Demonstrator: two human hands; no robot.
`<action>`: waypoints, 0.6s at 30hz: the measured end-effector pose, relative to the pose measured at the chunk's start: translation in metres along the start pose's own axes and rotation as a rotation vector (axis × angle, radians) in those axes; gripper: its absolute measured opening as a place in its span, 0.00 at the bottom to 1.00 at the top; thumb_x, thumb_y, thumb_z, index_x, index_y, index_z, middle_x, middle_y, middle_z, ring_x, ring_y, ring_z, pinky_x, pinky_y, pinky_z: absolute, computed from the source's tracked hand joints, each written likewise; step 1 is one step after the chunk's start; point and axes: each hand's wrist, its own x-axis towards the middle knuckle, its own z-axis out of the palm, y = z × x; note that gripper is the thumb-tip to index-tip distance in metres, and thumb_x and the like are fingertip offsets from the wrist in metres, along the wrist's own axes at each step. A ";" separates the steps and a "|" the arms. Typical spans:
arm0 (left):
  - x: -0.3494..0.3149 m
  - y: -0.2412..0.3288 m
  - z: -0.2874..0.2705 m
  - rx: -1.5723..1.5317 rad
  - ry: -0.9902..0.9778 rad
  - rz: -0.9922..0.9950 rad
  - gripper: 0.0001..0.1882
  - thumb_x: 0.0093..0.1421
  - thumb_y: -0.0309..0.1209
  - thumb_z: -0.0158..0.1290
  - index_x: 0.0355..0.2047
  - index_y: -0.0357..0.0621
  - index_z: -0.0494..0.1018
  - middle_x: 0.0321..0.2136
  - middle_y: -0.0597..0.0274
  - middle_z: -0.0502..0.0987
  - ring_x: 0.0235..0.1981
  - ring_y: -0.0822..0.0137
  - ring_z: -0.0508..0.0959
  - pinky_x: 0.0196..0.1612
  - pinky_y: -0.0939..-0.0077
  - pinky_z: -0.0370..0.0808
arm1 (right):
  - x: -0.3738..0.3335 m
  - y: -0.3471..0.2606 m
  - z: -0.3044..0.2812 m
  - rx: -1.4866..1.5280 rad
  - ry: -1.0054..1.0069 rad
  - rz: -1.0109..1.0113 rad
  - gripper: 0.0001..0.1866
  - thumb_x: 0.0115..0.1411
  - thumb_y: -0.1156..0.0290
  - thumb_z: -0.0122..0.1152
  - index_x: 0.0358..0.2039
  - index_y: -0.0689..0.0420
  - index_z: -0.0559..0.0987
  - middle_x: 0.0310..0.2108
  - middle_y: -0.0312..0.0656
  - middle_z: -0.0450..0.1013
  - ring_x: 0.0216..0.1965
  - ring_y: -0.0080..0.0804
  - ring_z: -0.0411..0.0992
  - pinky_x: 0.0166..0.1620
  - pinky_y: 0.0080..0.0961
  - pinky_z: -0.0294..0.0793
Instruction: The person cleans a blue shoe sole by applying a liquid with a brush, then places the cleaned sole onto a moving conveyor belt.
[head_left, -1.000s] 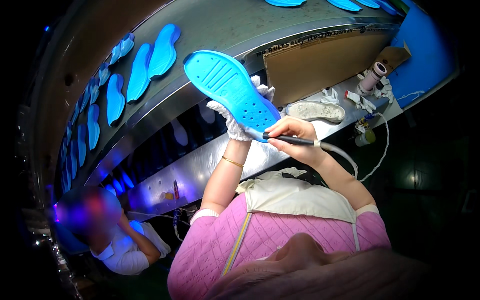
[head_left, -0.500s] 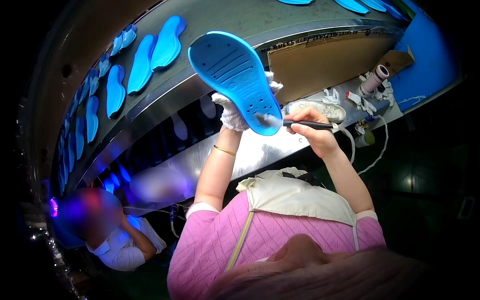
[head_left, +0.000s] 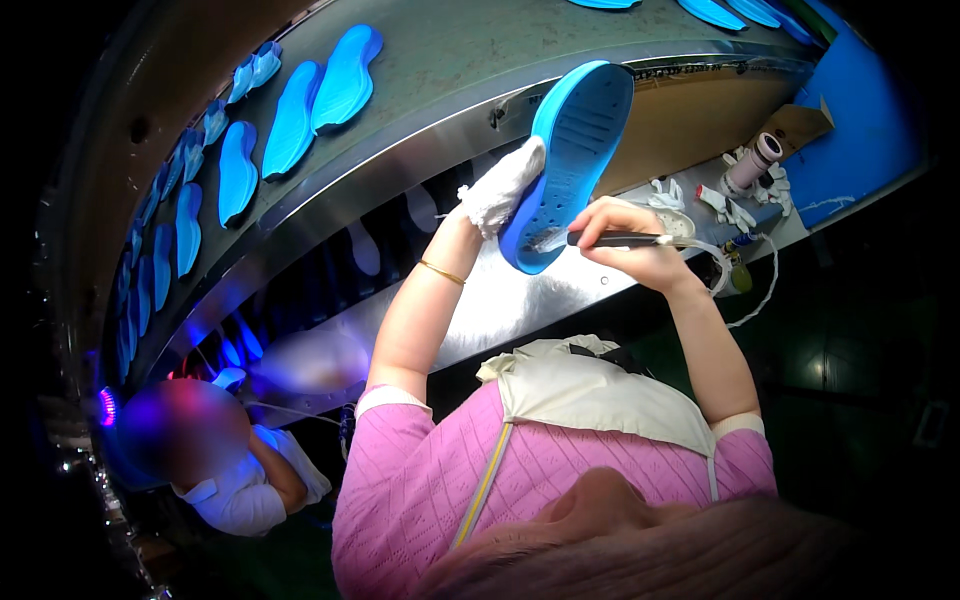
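Note:
A blue shoe sole (head_left: 580, 140) is held up in front of me, tilted on its side, with ridges, small holes and a raised rim showing. My left hand (head_left: 503, 192), in a white knit glove, grips it by its left edge; some fingers are hidden behind it. My bare right hand (head_left: 632, 245) is closed round a brush (head_left: 612, 239) with a black handle and a pale tube running from its end. The pale bristles touch the inside of the sole near its lower end.
Several blue soles lie on the curved conveyor belt (head_left: 430, 50) at left and far side. Below it are a metal shelf (head_left: 490, 310) and a cardboard box (head_left: 690, 125). A pink flask (head_left: 750, 165) and gloves (head_left: 722, 208) stand at right. A co-worker (head_left: 245, 490) is at lower left.
The sole has turned from nearly flat to tilted on its side, its upper end swinging right. My left hand now shows along its left edge. The brush stays near the lower end.

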 end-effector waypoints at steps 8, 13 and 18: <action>0.009 0.002 0.006 0.128 0.168 -0.215 0.27 0.62 0.53 0.54 0.48 0.41 0.72 0.37 0.59 0.77 0.34 0.71 0.76 0.37 0.76 0.77 | 0.005 0.001 -0.001 0.219 -0.019 0.191 0.06 0.45 0.84 0.64 0.23 0.60 0.78 0.34 0.41 0.75 0.41 0.29 0.74 0.45 0.25 0.73; 0.007 0.004 0.006 0.247 0.147 -0.229 0.36 0.60 0.61 0.50 0.54 0.42 0.69 0.41 0.55 0.77 0.36 0.68 0.78 0.39 0.74 0.79 | 0.004 0.004 -0.009 -0.077 -0.109 0.106 0.06 0.46 0.85 0.63 0.25 0.60 0.78 0.37 0.40 0.73 0.42 0.27 0.73 0.45 0.24 0.72; 0.004 0.001 0.008 0.223 0.133 -0.194 0.37 0.59 0.63 0.48 0.54 0.43 0.69 0.40 0.55 0.78 0.34 0.68 0.79 0.36 0.76 0.80 | 0.004 0.008 -0.017 0.107 0.009 0.088 0.05 0.49 0.84 0.61 0.25 0.60 0.77 0.34 0.37 0.73 0.39 0.22 0.72 0.44 0.19 0.71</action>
